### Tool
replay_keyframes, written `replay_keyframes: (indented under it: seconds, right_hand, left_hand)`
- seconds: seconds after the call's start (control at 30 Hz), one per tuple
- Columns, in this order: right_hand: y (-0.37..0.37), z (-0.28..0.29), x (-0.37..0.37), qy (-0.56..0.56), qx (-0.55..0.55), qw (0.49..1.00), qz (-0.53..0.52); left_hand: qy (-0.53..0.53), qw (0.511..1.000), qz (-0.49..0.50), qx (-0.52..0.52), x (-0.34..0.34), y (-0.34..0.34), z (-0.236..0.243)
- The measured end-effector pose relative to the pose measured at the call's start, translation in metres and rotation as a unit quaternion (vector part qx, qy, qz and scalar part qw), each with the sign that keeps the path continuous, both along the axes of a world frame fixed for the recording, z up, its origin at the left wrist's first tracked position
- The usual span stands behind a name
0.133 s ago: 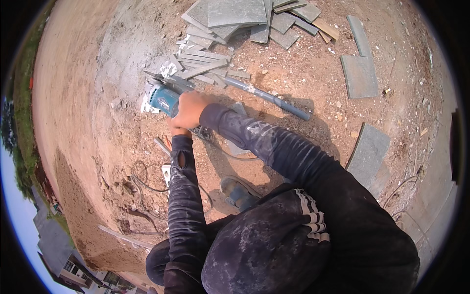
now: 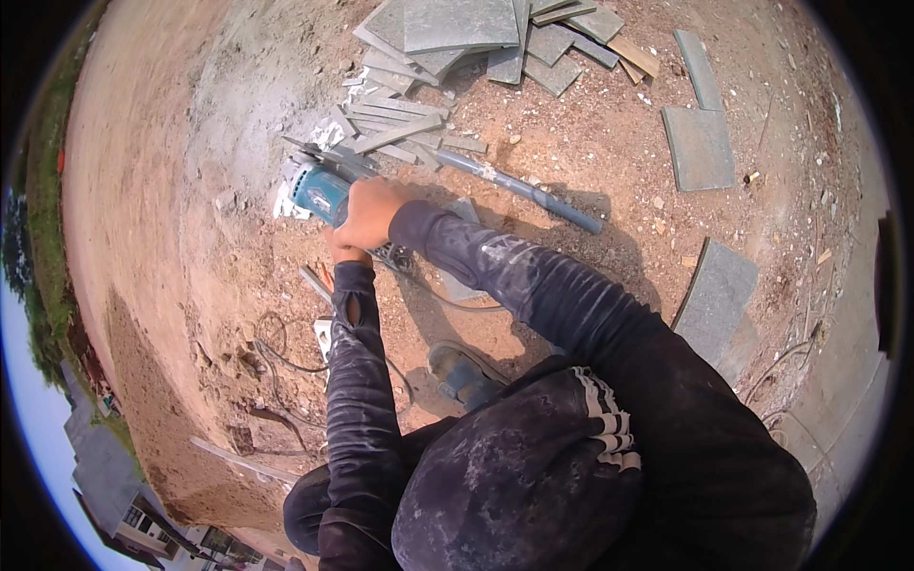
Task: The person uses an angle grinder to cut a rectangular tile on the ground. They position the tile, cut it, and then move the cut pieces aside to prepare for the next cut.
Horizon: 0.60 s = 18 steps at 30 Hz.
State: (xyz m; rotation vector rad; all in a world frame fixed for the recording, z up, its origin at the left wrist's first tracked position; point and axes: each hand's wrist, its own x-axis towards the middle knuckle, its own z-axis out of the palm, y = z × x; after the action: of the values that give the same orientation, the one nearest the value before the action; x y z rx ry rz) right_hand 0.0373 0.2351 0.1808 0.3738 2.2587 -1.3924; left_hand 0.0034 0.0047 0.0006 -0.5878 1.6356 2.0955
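Both my hands grip a teal angle grinder (image 2: 318,195), my right hand (image 2: 375,209) on top of its body and my left hand (image 2: 347,246) below and behind it, partly hidden by the right. The grinder's head points up-left, beside a heap of narrow grey tile strips (image 2: 397,133) and some white scraps (image 2: 284,202). Exactly what its disc touches I cannot make out. A grey pipe (image 2: 549,202) lies on the dirt just right of the grinder. Under my arms, a power cord (image 2: 455,306) crosses the ground.
Stacked grey slabs (image 2: 460,24) and wood pieces (image 2: 633,55) lie at the top. Loose tiles (image 2: 698,148) are on the right, one more (image 2: 714,295) beside my right arm. My shoe (image 2: 462,371) is below. Concrete paving (image 2: 852,400) runs along the right edge; grass and buildings show far left.
The grinder's front end has shifted very slightly to the right. My hands keep the same grip.
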Motion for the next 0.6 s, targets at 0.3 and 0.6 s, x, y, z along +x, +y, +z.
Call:
replay_keyframes:
  seconds: [0.3, 0.6]
  right_hand:
    - [0.015, -0.005, 0.005, -0.057, -0.033, 0.998, 0.0]
    - [0.096, 0.036, 0.048, 0.036, -0.062, 0.993, -0.095]
  left_hand:
    - [0.156, 0.938, -0.19, -0.245, 0.016, 0.054, 0.065]
    - [0.014, 0.978, 0.0, -0.207, 0.019, 0.083, 0.108]
